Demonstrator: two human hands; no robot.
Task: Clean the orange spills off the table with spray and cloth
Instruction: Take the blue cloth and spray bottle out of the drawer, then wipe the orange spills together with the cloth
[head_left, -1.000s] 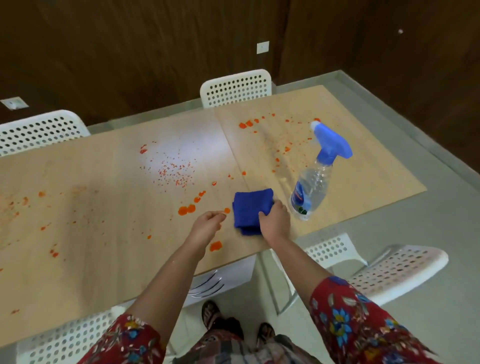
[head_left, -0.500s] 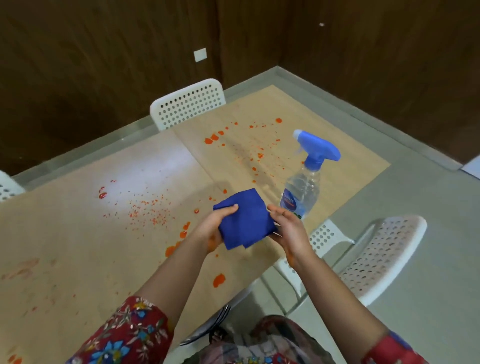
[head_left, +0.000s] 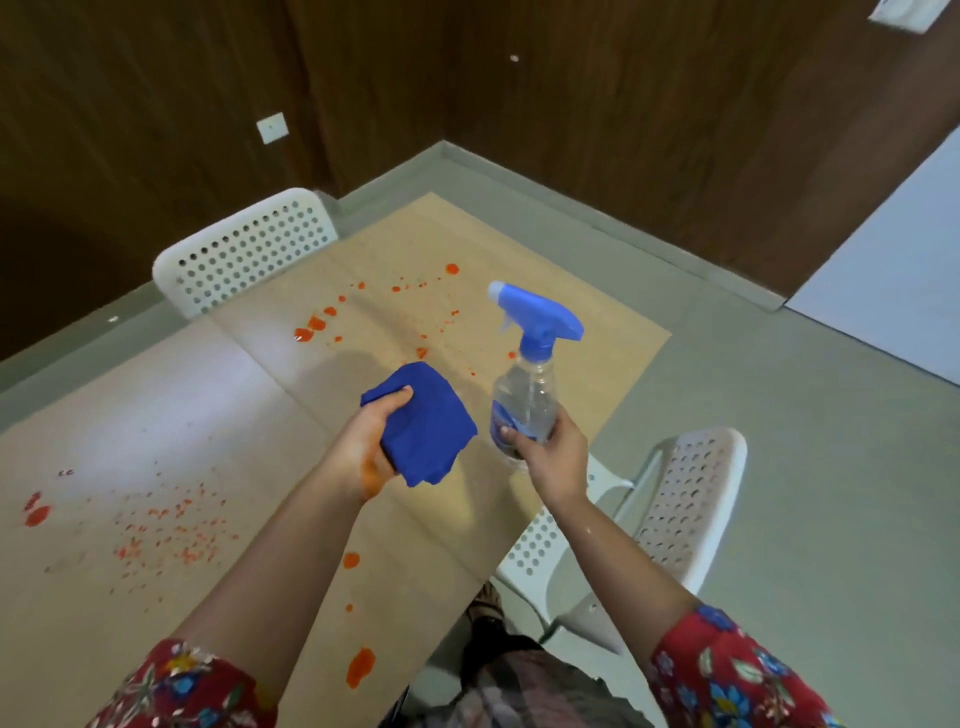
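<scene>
Blue folded cloth (head_left: 431, 426) sits in the left hand (head_left: 363, 447), raised above the pale wooden table (head_left: 208, 415) near its right end. The thumb lies across the top fold and the other fingers curl beneath the fabric, mostly hidden by it. Orange staining shows on the heel of that hand. At three o'clock from the cloth, and apart from it, the right hand (head_left: 556, 457) grips the lower body of the clear spray bottle (head_left: 524, 395), its fingers wrapped round it with fingertips visible on the bottle's left side. Whether the bottle's base touches the table cannot be told. The bottle stands roughly upright, its blue trigger head (head_left: 540, 317) aiming its nozzle toward ten o'clock. Wet orange spills (head_left: 311, 330) lie at eleven to twelve o'clock from the cloth, fine spatter (head_left: 166, 540) at eight o'clock, and larger blots (head_left: 358, 667) at six o'clock by the near edge. One white perforated chair (head_left: 244, 254) stands at eleven o'clock beyond the table and a second chair (head_left: 685, 499) at four o'clock from the bottle. Red floral sleeves (head_left: 727, 670) cover both upper arms.
</scene>
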